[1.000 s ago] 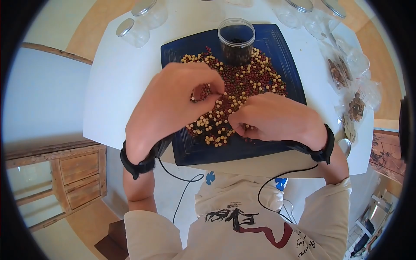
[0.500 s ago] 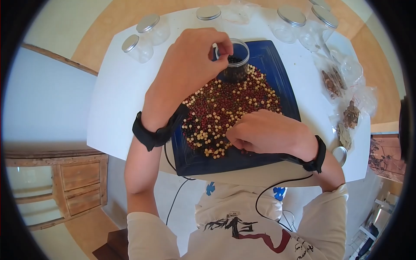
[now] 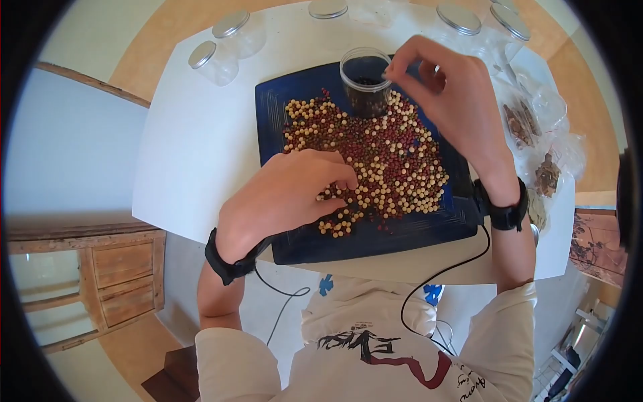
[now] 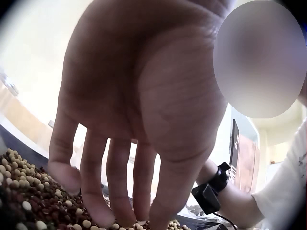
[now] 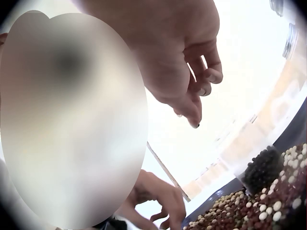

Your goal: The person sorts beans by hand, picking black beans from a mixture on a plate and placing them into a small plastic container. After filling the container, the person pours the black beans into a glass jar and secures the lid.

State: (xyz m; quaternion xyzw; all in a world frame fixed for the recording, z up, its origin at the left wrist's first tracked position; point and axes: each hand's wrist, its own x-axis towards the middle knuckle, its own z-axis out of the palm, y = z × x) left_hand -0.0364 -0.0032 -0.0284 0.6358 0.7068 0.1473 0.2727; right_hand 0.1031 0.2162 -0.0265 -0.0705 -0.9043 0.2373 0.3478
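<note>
A blue tray [image 3: 315, 249] holds a spread of mixed beans [image 3: 382, 154], pale yellow, dark red and some green. At its far side stands a clear open jar [image 3: 366, 97] with black beans [image 5: 261, 170] in it. My right hand [image 3: 459, 100] is raised beside the jar's rim, thumb and forefinger pinching a small black bean [image 5: 196, 126]. My left hand [image 3: 284, 194] reaches down over the near left part of the beans. Its thumb and forefinger are apart, and in the left wrist view its fingertips [image 4: 100, 218] are right at the beans.
Clear jars with silver lids stand along the table's back edge, two at the left [image 3: 218, 65] [image 3: 242, 37] and several at the right [image 3: 459, 20]. Plastic bags [image 3: 522, 120] of dried brown pieces lie on the right side. Cables [image 3: 429, 275] run from both wrist straps.
My left hand went up to the jar, then came back down to the beans. The right hand rose from the near side of the beans to the jar's rim.
</note>
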